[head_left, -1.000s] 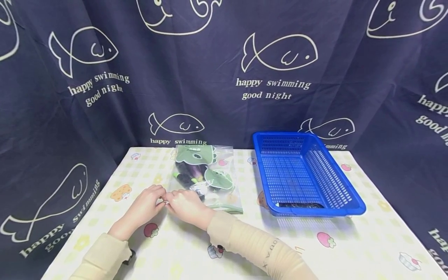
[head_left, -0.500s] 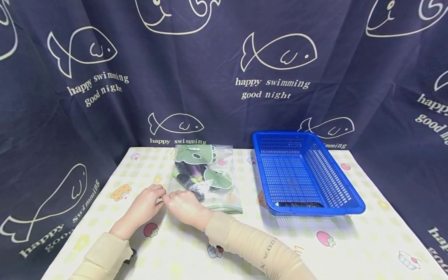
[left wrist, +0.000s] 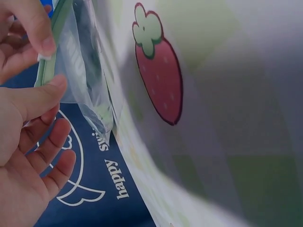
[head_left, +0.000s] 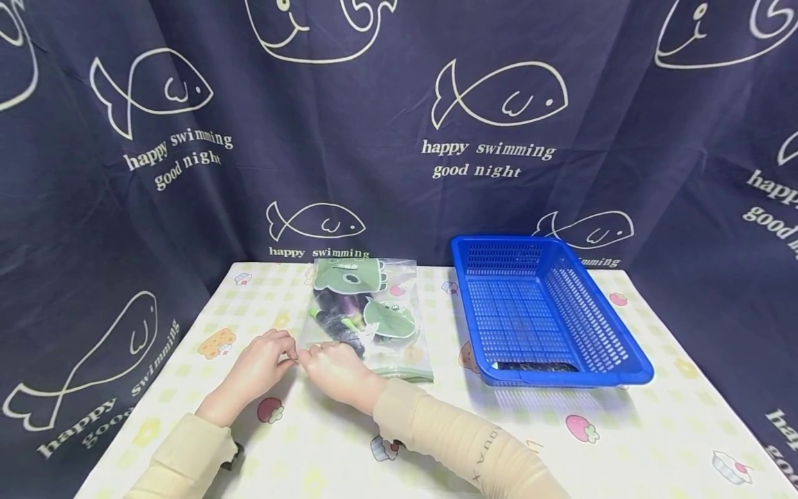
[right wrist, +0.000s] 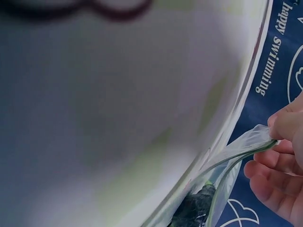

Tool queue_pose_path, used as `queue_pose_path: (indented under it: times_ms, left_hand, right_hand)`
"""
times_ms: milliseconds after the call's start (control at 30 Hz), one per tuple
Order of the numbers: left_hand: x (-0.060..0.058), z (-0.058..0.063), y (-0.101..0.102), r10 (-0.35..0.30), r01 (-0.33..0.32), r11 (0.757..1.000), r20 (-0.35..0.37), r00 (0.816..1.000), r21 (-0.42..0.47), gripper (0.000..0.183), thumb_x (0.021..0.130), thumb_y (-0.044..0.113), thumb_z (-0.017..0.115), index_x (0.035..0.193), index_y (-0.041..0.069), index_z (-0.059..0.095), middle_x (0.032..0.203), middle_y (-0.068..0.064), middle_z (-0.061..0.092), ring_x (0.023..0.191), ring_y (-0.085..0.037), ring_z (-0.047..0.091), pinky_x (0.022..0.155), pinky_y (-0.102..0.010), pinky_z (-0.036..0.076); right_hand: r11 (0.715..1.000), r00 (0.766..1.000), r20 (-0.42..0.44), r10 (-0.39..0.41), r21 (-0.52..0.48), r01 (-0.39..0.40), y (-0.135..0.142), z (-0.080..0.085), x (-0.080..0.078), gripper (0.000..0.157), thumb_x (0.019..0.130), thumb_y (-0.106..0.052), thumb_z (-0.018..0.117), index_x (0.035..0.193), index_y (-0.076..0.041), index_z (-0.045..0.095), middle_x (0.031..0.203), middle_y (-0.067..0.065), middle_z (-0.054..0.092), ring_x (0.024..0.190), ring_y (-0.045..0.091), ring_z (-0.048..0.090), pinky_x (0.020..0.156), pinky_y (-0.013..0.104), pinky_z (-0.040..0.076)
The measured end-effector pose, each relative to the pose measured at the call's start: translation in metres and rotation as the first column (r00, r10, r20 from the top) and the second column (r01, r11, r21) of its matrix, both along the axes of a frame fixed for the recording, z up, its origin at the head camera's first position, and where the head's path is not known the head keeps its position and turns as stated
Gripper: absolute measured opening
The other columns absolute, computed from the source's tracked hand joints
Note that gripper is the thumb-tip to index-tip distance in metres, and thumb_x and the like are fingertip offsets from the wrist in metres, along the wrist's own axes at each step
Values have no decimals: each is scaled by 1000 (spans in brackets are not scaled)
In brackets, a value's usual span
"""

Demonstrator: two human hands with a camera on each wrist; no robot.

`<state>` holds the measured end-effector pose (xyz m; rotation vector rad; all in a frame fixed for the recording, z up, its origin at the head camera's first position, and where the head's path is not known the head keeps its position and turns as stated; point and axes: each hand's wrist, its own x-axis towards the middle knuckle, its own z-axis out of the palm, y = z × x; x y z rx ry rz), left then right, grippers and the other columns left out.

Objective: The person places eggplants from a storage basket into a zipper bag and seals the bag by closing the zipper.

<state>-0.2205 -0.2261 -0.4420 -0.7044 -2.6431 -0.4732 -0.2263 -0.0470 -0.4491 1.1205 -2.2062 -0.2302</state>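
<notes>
A clear zip bag with green printed shapes lies on the table. Dark purple eggplants show through its plastic. My left hand pinches the bag's near left corner, its thumb on the green zip strip in the left wrist view. Close beside it, my right hand pinches the same strip, with a small white piece at its fingertips. In the right wrist view the bag's mouth gapes, with a dark, wrinkled-looking thing inside. Part of the bag is hidden behind my right hand.
On the right stands a blue perforated basket, with a long dark thing lying along its near side. A patterned cloth covers the table. Behind the table's back edge hangs a dark blue curtain.
My right hand dips a little left, then shifts slightly right along the bag's edge, while the left hand stays at the corner. The basket has not moved.
</notes>
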Motion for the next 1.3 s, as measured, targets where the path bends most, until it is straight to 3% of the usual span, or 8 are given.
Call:
queue_pose_path:
  times_ms: [467,1300]
  left_hand:
    - [-1,-1,-1,31,-31,999,21,999,10,30,64,0,82,66,19,58,75,9,58,79,-15,58,70,-35,51]
    - [1,-2,-6,49,-49,999,16,999,-5,32,67,1,81,68,19,54,74,10,57,74,-12,53,65,-32,48]
  right_hand:
    - [999,994,109,7,32,-11,24,1,3,4,88,-16,60,90,-17,62,76,-7,63,61,9,58,47,22,48]
    - [999,992,129,-11,39,6,58,0,2,6,87,-16,60,93,-15,59,77,-5,63,63,11,59,46,24,47]
